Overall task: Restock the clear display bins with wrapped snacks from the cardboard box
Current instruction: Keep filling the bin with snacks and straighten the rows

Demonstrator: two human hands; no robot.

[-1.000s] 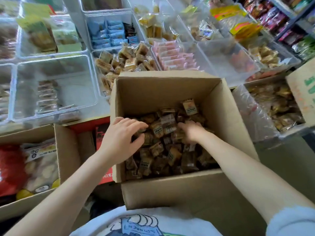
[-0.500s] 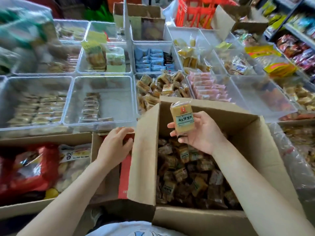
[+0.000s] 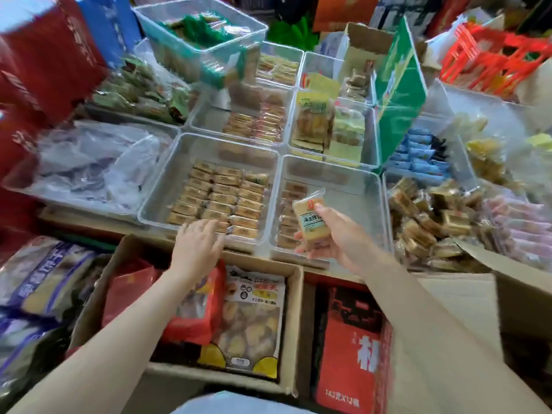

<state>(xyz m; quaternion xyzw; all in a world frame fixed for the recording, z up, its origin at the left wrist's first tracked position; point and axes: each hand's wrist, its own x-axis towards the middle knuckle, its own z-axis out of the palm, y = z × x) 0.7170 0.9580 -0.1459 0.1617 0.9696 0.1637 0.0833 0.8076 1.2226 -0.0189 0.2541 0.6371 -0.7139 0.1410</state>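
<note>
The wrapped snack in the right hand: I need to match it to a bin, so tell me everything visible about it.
The wrapped snack is a flat, tan-yellow block in clear, crinkled plastic with a crimped top edge. A pale label with dark characters and a small red mark sits on its face. The right hand grips its lower part, tilting it slightly left, above the near-empty clear bin, which holds one column of similar packets.

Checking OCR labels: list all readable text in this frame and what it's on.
"海玉" plus further blurred characters: label of the snack in the right hand.
"1x?克x12": roughly, on the red carton, bottom edge; digits unsure.
Large white character on the same carton: partly cut off, unreadable.
Bag in the open box: print too blurred.
Everything in the bins: too small.
</note>
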